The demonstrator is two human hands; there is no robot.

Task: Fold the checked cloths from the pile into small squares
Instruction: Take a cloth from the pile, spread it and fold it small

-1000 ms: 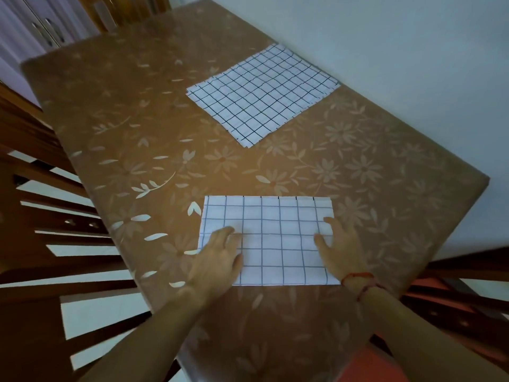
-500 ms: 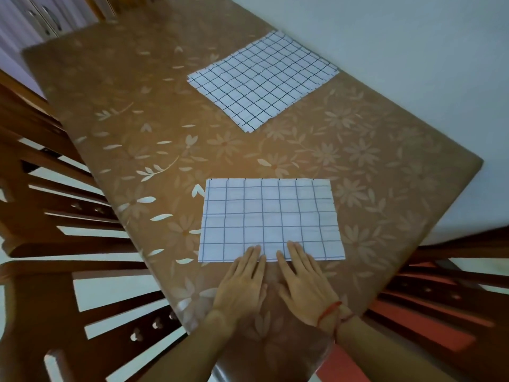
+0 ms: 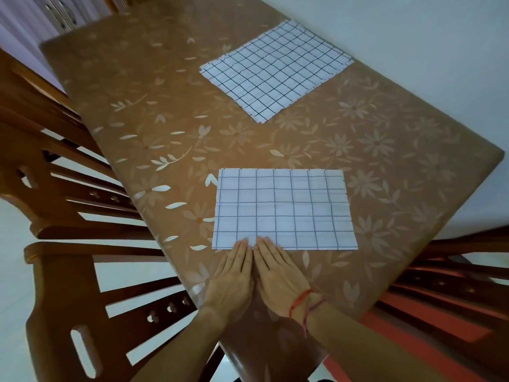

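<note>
My left hand (image 3: 231, 282) and right hand (image 3: 278, 274) lie flat side by side, fingers straight and close together. Their fingertips press the near edge of a checked cloth (image 3: 283, 208) folded into a rectangle. I judge this sets the crease before another fold. The cloth lies near my edge of the floral counter (image 3: 385, 161). The pile (image 3: 275, 70) of unfolded cloths lies well apart, far off by the wall (image 3: 413, 37). No container is in view. Wooden chairs (image 3: 82, 216) stand to the left.
</note>
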